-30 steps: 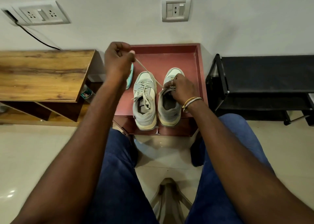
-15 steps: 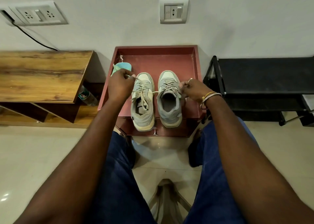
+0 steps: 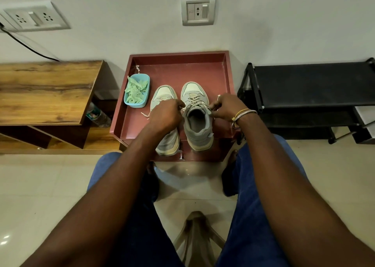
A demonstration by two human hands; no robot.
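Two grey and cream sneakers stand side by side, toes to the wall, on a dark red tray table [image 3: 227, 74]. My left hand [image 3: 165, 114] lies over the left sneaker [image 3: 162, 93] and pinches a lace end at the left side of the right sneaker's [image 3: 197, 122] collar. On the other side of that collar my right hand [image 3: 226, 107] pinches the other lace end. The right sneaker's laces [image 3: 193, 99] run criss-cross up its tongue. A loose lace tip [image 3: 145, 114] lies on the tray left of my left hand.
A blue tub [image 3: 137, 90] of pale green scraps sits at the tray's left. A wooden shelf unit [image 3: 46, 92] stands to the left, with a plastic bottle [image 3: 97, 115] beside it, and a black rack [image 3: 312, 92] to the right. My knees and a stool leg [image 3: 195, 236] are below.
My left hand came down from high on the left, where it held the lace taut, to the right sneaker's collar. My right hand shifted to the collar's right side.
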